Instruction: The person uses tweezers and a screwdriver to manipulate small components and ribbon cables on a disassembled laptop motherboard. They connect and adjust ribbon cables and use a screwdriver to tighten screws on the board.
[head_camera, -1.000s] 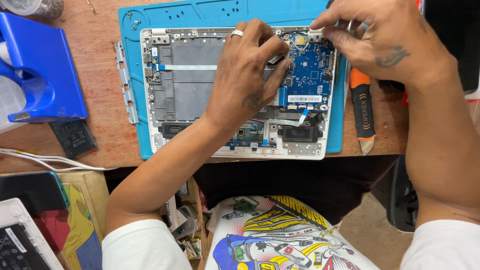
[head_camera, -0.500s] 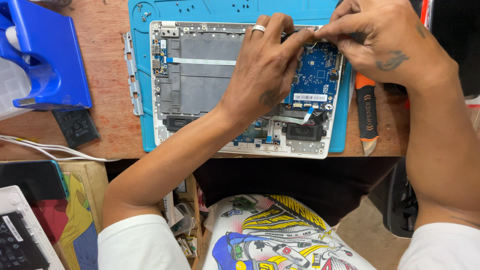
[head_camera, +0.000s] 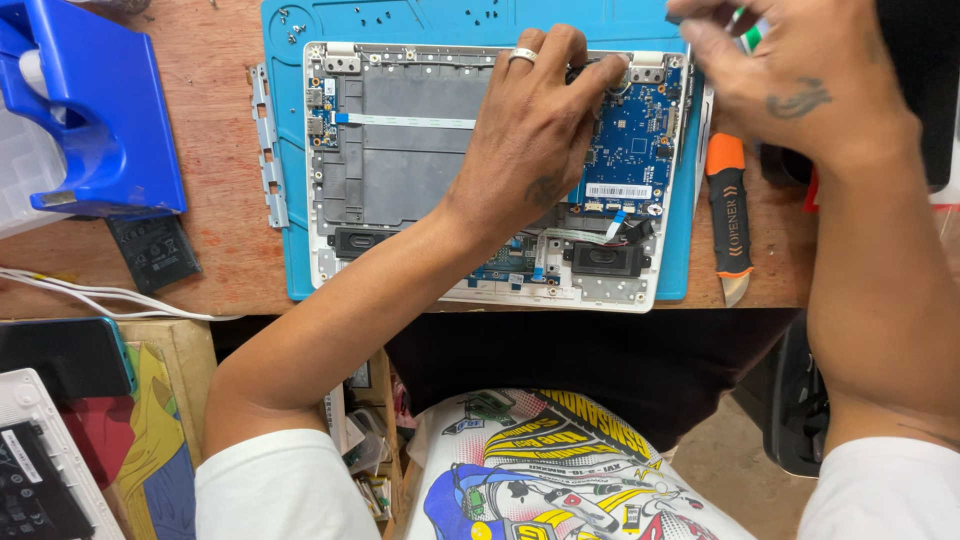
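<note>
Opened laptop chassis (head_camera: 420, 170) lies base-up on a blue repair mat (head_camera: 300, 150), square to the person, so both hands reach the boards without stretching.

Left hand (head_camera: 530, 135), ring on one finger, rests palm-down over the middle of the chassis, fingers spread and pressing near the top edge of the blue circuit board (head_camera: 630, 140) just under its fingertips. It clasps nothing; it looks to be steadying the board. A white ribbon cable (head_camera: 405, 121) runs off to the left of its wrist.

Right hand (head_camera: 790, 70) is lifted above the chassis's top right corner, fingers pinched together round something small with a green tip (too blurred to name). Below that hand, beside the mat's edge, an orange-handled pry tool (head_camera: 728, 220) lies parked within easy reach.

Against half a second earlier: the right hand has risen off the corner hinge area and now blurs with motion; the left has hardly shifted.
</note>
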